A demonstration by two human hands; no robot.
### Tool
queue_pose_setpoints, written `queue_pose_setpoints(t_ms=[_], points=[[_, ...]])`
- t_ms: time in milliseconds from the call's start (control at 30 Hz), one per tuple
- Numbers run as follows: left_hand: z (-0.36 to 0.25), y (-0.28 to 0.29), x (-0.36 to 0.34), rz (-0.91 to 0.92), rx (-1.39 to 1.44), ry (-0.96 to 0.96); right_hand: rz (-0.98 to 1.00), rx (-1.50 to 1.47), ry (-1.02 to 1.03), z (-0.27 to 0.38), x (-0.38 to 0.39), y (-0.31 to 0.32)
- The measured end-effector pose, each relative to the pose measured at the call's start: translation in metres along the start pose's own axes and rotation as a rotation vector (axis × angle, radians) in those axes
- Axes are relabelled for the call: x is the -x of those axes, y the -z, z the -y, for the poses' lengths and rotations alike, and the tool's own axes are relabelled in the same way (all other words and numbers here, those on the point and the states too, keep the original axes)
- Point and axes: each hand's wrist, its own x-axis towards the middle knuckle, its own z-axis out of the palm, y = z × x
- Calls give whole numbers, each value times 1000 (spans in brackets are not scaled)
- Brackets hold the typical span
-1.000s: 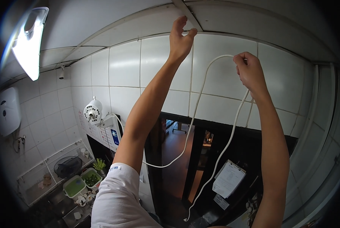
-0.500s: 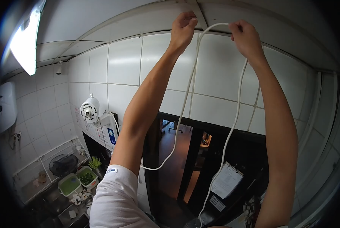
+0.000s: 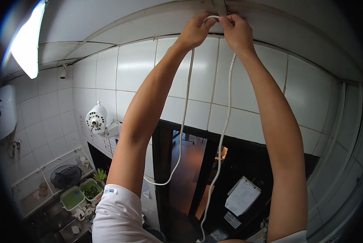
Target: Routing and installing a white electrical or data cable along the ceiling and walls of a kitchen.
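Observation:
My raised left hand (image 3: 194, 31) and right hand (image 3: 239, 35) are close together at the top of the tiled wall, just under the ceiling. Both are closed on a white cable (image 3: 229, 91), whose short bent stretch runs between the fingertips. One length hangs from the left hand and curves toward my left forearm. The other drops from the right hand past a dark doorway, ending low down in a small tip. Behind the fingers, a ceiling seam strip (image 3: 220, 6) meets the wall edge.
A white wall fan motor (image 3: 96, 117) without its guard juts out at left. Below it are a dark round fan guard (image 3: 66, 176), tubs of greens (image 3: 72, 198) and a sink counter. A clipboard (image 3: 243, 196) hangs right of the doorway. A bright ceiling lamp (image 3: 28, 40) is at upper left.
My right hand has moved left along the ceiling edge to meet my left hand. The left hand has closed on the cable, and the wide loop between them has become a short bend.

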Motion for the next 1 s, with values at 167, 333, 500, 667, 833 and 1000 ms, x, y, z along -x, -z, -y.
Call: queue_pose_setpoints(t_ms=[167, 333, 500, 667, 833, 1000], points=[[-6, 7, 2, 59, 23, 106, -109, -22, -48, 8, 10, -5], [13, 4, -6, 46, 105, 41, -250, -280, -84, 7, 19, 1], [13, -2, -2, -63, 135, 43, -175, -185, 69, -4, 11, 4], [10, -7, -4, -90, 160, 10, -90, -133, 118, -22, -4, 4], [11, -11, -9, -76, 144, 7, 112, -330, 137, -31, -15, 19], [17, -6, -7, -112, 112, 20, 235, -259, 27, -5, -11, 31]])
